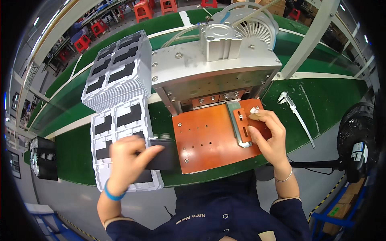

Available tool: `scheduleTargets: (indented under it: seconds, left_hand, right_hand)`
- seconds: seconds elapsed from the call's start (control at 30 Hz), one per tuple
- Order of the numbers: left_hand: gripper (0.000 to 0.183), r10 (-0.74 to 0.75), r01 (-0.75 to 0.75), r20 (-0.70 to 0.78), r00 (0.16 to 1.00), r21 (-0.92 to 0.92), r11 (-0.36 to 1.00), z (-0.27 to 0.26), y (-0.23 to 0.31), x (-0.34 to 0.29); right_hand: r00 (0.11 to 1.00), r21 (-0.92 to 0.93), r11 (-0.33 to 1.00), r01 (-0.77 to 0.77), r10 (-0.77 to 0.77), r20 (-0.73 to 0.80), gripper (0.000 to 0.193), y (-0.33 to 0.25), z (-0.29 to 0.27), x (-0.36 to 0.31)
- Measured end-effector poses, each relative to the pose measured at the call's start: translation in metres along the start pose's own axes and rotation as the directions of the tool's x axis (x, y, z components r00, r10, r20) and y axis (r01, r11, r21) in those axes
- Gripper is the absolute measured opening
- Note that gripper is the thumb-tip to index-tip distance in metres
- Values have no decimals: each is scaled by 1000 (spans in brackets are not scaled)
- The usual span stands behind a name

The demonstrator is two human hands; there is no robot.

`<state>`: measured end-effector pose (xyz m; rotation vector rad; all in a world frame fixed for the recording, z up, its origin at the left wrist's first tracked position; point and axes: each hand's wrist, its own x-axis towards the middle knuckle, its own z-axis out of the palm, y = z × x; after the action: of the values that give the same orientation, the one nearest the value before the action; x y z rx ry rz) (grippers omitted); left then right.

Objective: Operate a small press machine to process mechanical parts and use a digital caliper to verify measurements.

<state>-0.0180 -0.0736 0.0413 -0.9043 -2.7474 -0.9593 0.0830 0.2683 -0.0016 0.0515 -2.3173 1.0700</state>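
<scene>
My left hand grips a flat black piece with shiny metal-looking tabs on its far edge. Motion blurs both; the piece hangs between the white tray and the orange plate. My right hand is over the right side of the orange base plate, its thumb and bent forefinger apart at the edge of a slotted orange block. By the forefinger's tip shows a small whitish bit, too small to name. Left of the block runs a grey metal strip.
Behind the plate stands a metal press with a cylinder on top. On the left are a white tray of black pieces and a tall tray stack. A caliper lies at right, near a black fan.
</scene>
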Motion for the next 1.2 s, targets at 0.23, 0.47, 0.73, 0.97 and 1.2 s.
scheduleTargets:
  seconds: [0.23,0.47,0.73,0.97,1.2]
  left_hand:
    - [35,176,-176,81,981,-12,984,66,50,47]
    - [51,403,-387,180,897,-117,914,63,47,19]
    - [38,464,-437,145,874,-181,881,73,31,8]
    - [47,513,-476,167,842,-215,853,74,25,11]
    - [47,526,-489,163,835,-220,844,73,25,13]
  right_hand:
    - [975,-46,984,171,-162,153,21,-17,-6,8]
    - [886,-87,954,288,-230,403,16,-15,12,28]
    - [812,-212,838,503,-374,448,16,-8,33,30]
    - [867,-297,864,407,-263,423,25,-24,37,42]
    - [881,-66,923,380,-339,330,25,-6,28,31]
